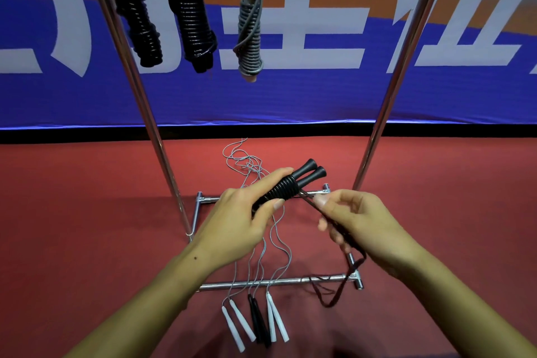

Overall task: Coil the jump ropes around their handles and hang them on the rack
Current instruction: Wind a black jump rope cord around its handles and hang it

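My left hand [241, 218] grips a pair of black jump rope handles [290, 184] held side by side, with black rope coiled around their middle. My right hand [353, 221] pinches the free length of that black rope [334, 293], which runs taut from the handles through my fingers and trails down to the floor. Above, the metal rack [406, 43] carries three coiled ropes: two black bundles [139, 23] [191, 14] and a grey bundle [250, 29].
On the red floor lie three loose ropes with grey cords [250, 166]: two with white handles [238, 325] [277, 317] and one with black handles [258, 320]. The rack's base bars [276, 282] cross the floor under my hands. A blue banner stands behind.
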Action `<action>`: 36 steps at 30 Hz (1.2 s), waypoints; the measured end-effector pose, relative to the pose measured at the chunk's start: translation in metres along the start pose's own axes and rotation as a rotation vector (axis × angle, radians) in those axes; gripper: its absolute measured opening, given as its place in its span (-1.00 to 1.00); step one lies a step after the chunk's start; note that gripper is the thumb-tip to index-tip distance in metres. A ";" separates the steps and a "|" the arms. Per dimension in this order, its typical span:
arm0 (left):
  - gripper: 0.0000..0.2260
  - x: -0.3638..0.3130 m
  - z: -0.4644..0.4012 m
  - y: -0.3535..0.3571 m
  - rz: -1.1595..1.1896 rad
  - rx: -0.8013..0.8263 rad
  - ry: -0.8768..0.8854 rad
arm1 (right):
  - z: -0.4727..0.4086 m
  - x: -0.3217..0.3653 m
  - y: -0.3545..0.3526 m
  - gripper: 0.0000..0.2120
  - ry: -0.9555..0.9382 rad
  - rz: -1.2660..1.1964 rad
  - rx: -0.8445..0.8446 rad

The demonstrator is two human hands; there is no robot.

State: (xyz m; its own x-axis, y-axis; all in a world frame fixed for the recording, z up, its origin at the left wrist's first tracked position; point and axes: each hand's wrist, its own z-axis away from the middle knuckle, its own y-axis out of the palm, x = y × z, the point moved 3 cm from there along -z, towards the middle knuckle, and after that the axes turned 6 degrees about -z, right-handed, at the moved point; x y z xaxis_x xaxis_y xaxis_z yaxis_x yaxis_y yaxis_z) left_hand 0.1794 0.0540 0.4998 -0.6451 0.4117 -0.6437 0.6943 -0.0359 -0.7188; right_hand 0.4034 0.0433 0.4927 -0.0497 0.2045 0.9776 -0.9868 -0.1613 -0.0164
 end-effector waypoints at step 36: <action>-0.70 0.003 0.014 0.001 0.092 0.794 0.003 | -0.005 -0.002 -0.007 -0.76 -0.289 0.722 0.306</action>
State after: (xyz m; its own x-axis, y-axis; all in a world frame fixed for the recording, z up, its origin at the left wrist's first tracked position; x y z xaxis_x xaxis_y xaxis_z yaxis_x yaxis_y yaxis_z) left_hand 0.1735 0.0430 0.4935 -0.5947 0.3783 -0.7093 0.3094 -0.7067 -0.6363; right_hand 0.4096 0.0483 0.4896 -0.5712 -0.2989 0.7645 -0.6400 -0.4210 -0.6428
